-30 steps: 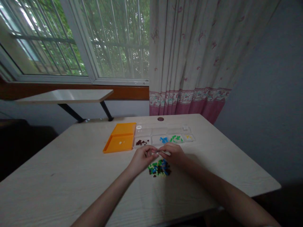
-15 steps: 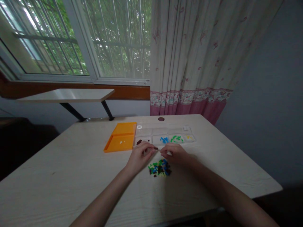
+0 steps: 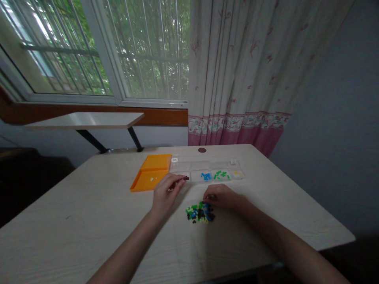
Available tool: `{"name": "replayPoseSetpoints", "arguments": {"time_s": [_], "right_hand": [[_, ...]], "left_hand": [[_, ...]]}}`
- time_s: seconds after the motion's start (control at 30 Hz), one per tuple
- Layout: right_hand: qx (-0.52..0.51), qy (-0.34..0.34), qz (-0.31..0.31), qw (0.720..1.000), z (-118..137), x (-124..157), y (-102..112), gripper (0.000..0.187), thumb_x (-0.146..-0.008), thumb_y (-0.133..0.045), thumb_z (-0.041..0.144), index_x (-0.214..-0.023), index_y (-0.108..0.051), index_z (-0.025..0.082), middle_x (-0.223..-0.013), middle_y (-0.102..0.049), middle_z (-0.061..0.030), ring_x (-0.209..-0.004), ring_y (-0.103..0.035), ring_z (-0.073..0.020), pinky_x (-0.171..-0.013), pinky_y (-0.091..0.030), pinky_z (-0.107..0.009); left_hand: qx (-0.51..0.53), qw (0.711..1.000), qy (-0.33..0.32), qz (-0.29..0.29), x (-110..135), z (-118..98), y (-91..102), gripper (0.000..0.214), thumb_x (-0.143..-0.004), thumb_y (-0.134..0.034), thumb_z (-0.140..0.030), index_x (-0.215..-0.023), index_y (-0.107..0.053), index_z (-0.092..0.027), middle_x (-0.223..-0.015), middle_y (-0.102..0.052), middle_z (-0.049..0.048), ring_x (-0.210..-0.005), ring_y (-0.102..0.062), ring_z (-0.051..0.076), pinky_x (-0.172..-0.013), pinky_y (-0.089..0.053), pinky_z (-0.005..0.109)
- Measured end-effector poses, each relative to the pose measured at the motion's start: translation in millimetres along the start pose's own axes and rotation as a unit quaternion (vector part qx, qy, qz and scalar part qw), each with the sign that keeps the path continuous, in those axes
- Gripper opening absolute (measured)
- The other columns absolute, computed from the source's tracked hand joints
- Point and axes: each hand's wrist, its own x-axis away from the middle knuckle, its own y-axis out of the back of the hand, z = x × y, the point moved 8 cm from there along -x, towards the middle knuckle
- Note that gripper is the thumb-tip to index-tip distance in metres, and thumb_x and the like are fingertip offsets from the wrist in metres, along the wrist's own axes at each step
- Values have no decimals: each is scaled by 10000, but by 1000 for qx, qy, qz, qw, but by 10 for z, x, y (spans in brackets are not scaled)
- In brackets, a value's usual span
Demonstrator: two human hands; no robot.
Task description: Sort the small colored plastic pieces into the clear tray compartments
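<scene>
Between the thumb and forefinger of my left hand (image 3: 166, 193) is a small dark brown brick (image 3: 186, 178), held over the near left part of the clear compartment tray (image 3: 201, 165). My right hand (image 3: 222, 195) has its fingers drawn together at the far right edge of a mixed pile of small bricks (image 3: 199, 212) in green, blue, dark brown and pale yellow. What its fingertips hold, if anything, is hidden. Blue bricks (image 3: 206, 176), green bricks (image 3: 221, 175) and a few yellow bricks (image 3: 237, 173) lie in separate near compartments of the tray.
An open orange case (image 3: 154, 161) with small pale pieces in it adjoins the tray on the left. A round dark cable hole (image 3: 202, 150) is near the back edge of the table (image 3: 89, 221). A raised white shelf (image 3: 89, 120) stands at the back left.
My left hand has moved left with the brown brick, toward the tray's left compartment. My right hand has come down and nearer, to the pile. The two hands are farther apart.
</scene>
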Motion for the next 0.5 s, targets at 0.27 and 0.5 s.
{"name": "replayPoseSetpoints", "arguments": {"time_s": [0.27, 0.5], "right_hand": [[5, 1, -2, 1000, -5, 5, 30, 147, -836, -517, 251, -838, -647, 183, -777, -651, -25, -690, -583, -114, -640, -417, -198], [22, -7, -6, 1000, -127, 33, 79, 163, -851, -490, 237, -867, -643, 184, -822, -664, -38, -761, -596, -132, -683, -422, -222]], "left_hand": [[-17, 1000, 2, -10, -16, 4, 26, 100, -816, -561, -209, -870, -634, -169, -814, -645, 37, -712, -563, 114, -588, -430, 195], [-45, 999, 21, -5, -30, 85, 41, 138, -823, -548, -263, -877, -634, -169, -818, -639, 39, -682, -547, 116, -602, -426, 210]]}}
